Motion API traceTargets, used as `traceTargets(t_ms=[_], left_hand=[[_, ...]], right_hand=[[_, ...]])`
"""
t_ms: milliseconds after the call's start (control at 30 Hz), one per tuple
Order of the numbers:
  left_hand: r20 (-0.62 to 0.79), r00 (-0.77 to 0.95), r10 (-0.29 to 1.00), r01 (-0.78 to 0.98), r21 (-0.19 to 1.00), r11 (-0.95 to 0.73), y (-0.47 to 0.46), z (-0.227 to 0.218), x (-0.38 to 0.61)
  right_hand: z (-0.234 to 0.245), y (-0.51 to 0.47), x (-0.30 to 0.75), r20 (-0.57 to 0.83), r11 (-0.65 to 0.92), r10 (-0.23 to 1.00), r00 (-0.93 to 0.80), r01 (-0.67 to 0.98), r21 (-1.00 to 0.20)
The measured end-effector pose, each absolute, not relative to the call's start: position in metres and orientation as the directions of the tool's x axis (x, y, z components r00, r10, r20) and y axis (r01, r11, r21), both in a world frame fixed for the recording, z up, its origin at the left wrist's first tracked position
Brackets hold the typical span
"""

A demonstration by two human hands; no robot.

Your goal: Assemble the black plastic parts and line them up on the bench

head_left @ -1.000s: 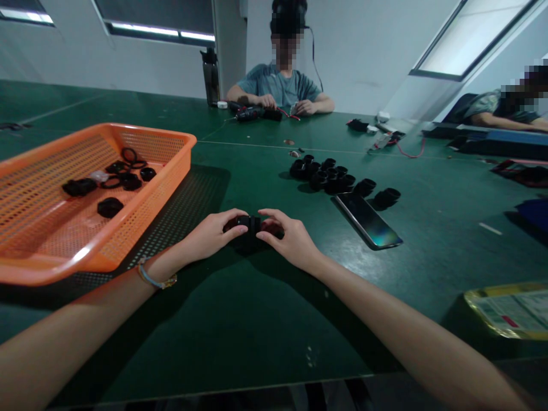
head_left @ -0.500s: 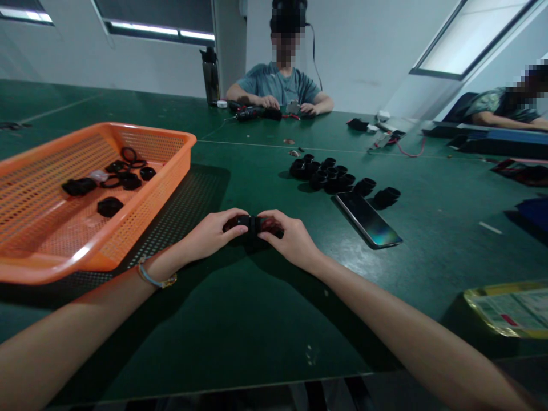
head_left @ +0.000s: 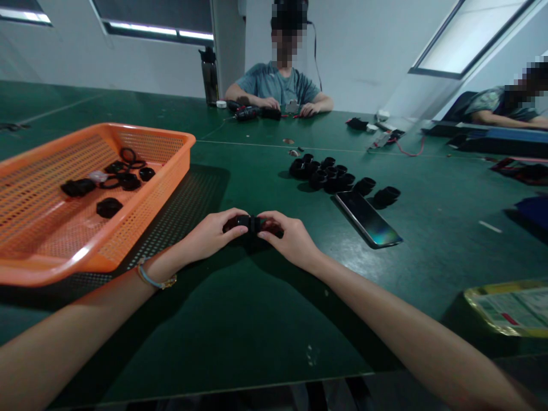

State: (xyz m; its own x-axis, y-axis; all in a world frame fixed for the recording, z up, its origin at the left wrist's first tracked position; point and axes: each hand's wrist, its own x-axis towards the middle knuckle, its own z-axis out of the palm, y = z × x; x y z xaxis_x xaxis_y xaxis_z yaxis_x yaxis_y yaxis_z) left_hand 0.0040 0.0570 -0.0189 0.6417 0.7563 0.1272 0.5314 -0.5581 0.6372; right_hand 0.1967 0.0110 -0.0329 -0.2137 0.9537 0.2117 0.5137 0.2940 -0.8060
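1. The person's left hand [head_left: 218, 231] grips one end of a black part [head_left: 252, 224] between thumb and fingers; the right hand [head_left: 289, 234] closes the same way around its other end.
2. The part sits between the two sets of fingertips, low over the green table [head_left: 257, 331], in front of the person and right of the orange basket [head_left: 188, 148]. Holding it from opposite ends probably keeps it steady and leaves its middle uncovered.
3. The basket stands beside the left forearm, seemingly for easy reach, with black rings [head_left: 127, 155] and a black nut-like piece [head_left: 109, 208] loose inside.
4. Past the right hand, black fittings [head_left: 331, 174] cluster together, perhaps to keep like pieces in one place; a phone [head_left: 368, 220] lies just nearer than them.
5. The fingers cover both ends of the part, and its darkness blurs any seam: it may be one piece or two pressed together, which cannot be told.
6. The basket runs off the left edge, and a gold-edged box [head_left: 509, 308] is cut off at right.
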Motion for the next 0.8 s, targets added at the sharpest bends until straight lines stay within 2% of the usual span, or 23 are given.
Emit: traceTargets(t_ms=[800], left_hand=[[0.113, 0.637, 0.763, 0.534, 0.649, -0.542, 0.056, -0.0162, 0.0043]], right_hand=[[-0.0324, 0.0117, 0.1954, 0.208, 0.289, 0.956, -0.207, 0.553, -0.781]])
